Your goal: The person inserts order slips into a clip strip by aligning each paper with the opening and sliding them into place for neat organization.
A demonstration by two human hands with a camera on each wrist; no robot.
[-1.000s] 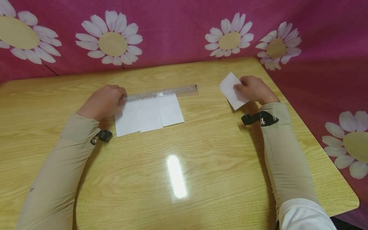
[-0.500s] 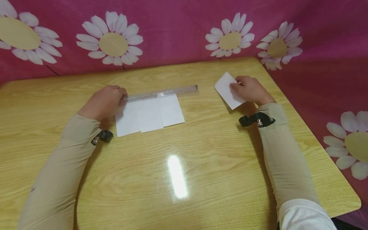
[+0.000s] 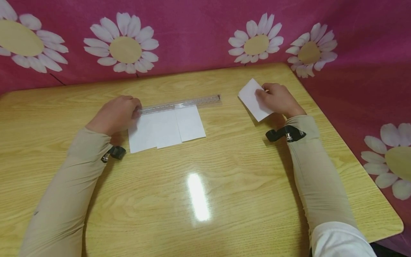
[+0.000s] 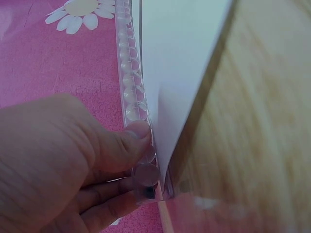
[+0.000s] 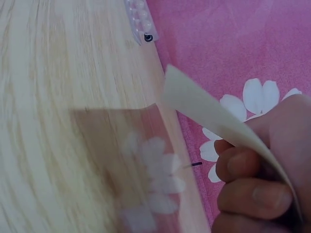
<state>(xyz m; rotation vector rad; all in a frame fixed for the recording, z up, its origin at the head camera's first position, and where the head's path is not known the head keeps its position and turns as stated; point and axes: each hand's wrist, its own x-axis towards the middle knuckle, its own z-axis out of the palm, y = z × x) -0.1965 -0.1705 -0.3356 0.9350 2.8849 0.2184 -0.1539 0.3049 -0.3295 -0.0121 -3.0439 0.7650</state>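
My left hand (image 3: 117, 112) pinches the left end of a long clear plastic strip (image 3: 179, 104) between thumb and fingers. In the left wrist view the strip (image 4: 130, 73) shows a row of round clear bumps. It lies along the far edge of several white paper pieces (image 3: 154, 130), set side by side on the table with slightly uneven near edges. At the right, my right hand (image 3: 282, 100) grips a separate white paper piece (image 3: 252, 98), thumb on top. The right wrist view shows this paper (image 5: 204, 104) bending upward, fingers curled beneath it, its reflection on the glossy tabletop.
The wooden table (image 3: 224, 185) has a glossy top with a bright light reflection near the middle. A pink cloth (image 3: 192, 32) with daisies hangs behind it and down the right side. Each wrist wears a black band with a camera mount (image 3: 285, 134).
My right hand has shifted a little to the left with its paper piece. The left hand, the clear strip and the papers beneath it have stayed in place.
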